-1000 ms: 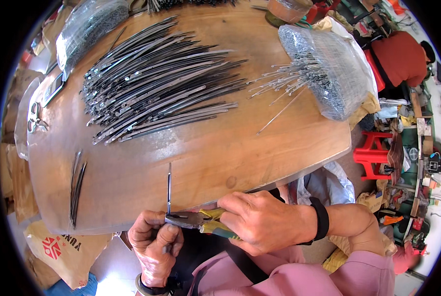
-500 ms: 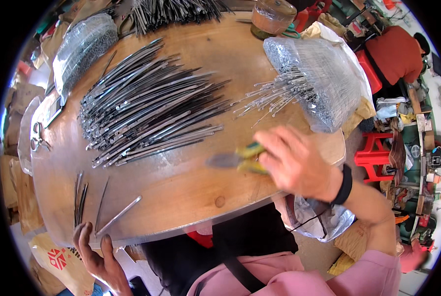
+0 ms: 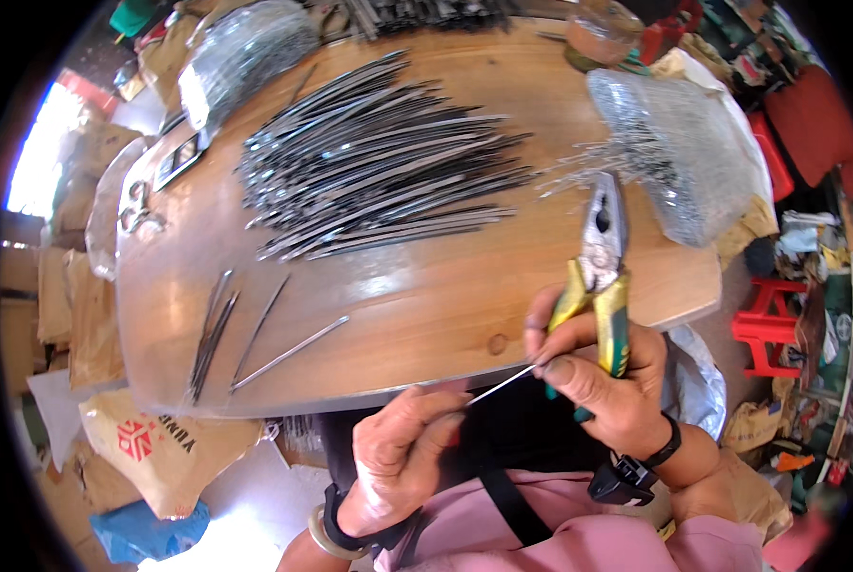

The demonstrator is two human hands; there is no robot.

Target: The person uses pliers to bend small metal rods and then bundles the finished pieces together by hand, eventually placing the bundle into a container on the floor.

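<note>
Between my two hands stretches a thin metal rod [image 3: 499,386], held just off the table's near edge. My left hand [image 3: 398,453] pinches its left end between thumb and fingers. At the other end, the thumb and fingertip of my right hand [image 3: 626,396] grip it. The same right hand also keeps hold of yellow-and-green-handled pliers [image 3: 602,253], jaws pointing away from me. A big heap of dark, narrow metal strips [image 3: 379,172] lies beyond on the wooden table [image 3: 426,353]. Left of my hands lie a single rod [image 3: 293,353] and several dark strips [image 3: 214,334].
Scissors [image 3: 140,212] and a phone [image 3: 178,162] rest near the left edge. A plastic-wrapped bundle of thin wires [image 3: 674,153] sits at the right, with another wrapped bundle [image 3: 245,62] at the far left. A red stool [image 3: 768,324] stands right of the table.
My left hand has come from the table's near left edge toward the middle and now pinches a rod. My right hand has drawn closer, pliers turned to point away. The view has shifted.
</note>
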